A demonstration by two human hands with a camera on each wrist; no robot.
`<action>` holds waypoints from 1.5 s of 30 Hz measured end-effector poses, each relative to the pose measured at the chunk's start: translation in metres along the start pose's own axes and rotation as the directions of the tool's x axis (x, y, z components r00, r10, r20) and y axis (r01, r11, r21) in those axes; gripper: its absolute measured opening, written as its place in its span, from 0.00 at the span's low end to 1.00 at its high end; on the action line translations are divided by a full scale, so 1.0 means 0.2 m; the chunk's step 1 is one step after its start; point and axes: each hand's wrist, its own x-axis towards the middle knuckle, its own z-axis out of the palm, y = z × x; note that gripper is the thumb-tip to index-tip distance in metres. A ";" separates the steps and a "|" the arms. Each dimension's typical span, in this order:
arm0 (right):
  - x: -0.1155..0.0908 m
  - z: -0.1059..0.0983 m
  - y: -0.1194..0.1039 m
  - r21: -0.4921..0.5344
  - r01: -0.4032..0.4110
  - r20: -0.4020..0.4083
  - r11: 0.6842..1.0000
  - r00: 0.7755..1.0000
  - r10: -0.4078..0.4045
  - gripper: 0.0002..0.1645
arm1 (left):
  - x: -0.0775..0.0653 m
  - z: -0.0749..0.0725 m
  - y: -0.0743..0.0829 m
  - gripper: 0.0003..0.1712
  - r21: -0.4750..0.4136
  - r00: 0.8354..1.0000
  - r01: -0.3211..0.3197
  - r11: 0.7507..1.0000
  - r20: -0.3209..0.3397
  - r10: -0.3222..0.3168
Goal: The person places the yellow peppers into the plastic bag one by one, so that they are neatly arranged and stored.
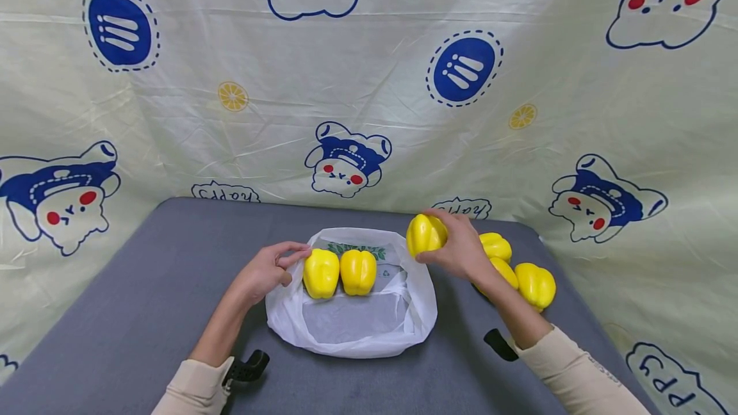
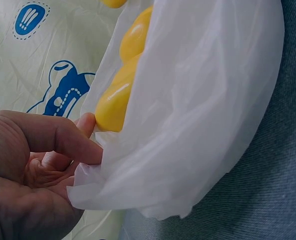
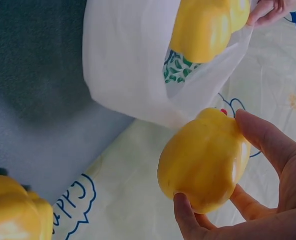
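Observation:
A white plastic bag (image 1: 357,349) lies with its mouth spread wide, and two yellow bell peppers (image 1: 321,273) sit side by side inside it. At the bag's left rim is my left hand (image 1: 266,274); in the left wrist view its thumb and fingers pinch the bag's edge (image 2: 138,175). My right hand (image 1: 459,245) grips another yellow bell pepper (image 1: 425,237) over the bag's right rim. The right wrist view shows that pepper (image 3: 202,162) between thumb and fingers, apart from the peppers in the bag.
Several more yellow bell peppers (image 1: 536,285) are grouped to the right of the bag, partly behind my right forearm. All stands on a grey cloth-covered table (image 1: 173,274). A printed curtain (image 1: 380,82) hangs behind and at the sides.

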 end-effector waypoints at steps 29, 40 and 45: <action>-0.05 0.10 -0.14 0.026 0.019 0.115 0.999 0.993 -0.021 0.51 | 0.00 0.00 0.01 0.39 0.004 1.000 0.000 1.000 0.008 0.000; -0.07 0.17 -0.13 0.006 0.044 0.160 0.999 0.986 -0.044 0.51 | 0.00 0.00 0.00 0.38 -0.002 1.000 0.010 1.000 0.009 -0.010; -0.08 0.19 -0.13 -0.009 0.047 0.162 0.999 0.986 -0.045 0.51 | 0.00 -0.01 0.00 0.38 0.005 1.000 0.002 1.000 0.008 -0.003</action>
